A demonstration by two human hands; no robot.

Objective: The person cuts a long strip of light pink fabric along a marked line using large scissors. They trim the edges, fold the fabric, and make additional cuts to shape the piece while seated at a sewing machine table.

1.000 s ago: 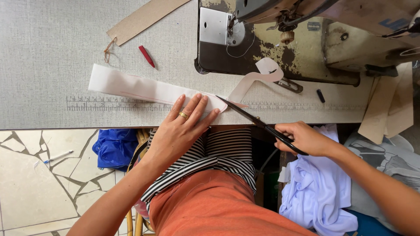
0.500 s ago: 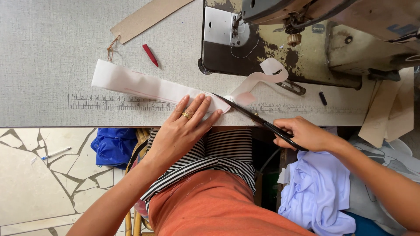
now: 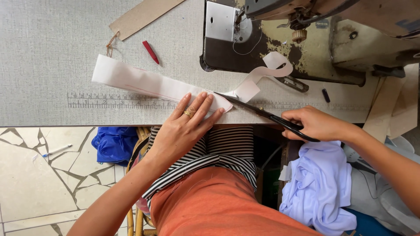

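Left hand [image 3: 188, 124] flat, pinning white strip [image 3: 148, 85] at table edge [image 3: 52, 121]; right hand [image 3: 313, 124] grips scissors [image 3: 258, 112]

We see a white fabric strip [image 3: 148, 84] on our grey table [image 3: 48, 48], black scissors [image 3: 271, 117], a red crayon [image 3: 150, 52], our black-and-white striped top [image 3: 218, 150], orange lap cloth [image 3: 218, 205] and lilac fabric [image 3: 319, 183].

The left hand [image 3: 189, 124] lay flat with fingers spread; the right hand [image 3: 313, 123] was curled closed, arm reaching in from the right
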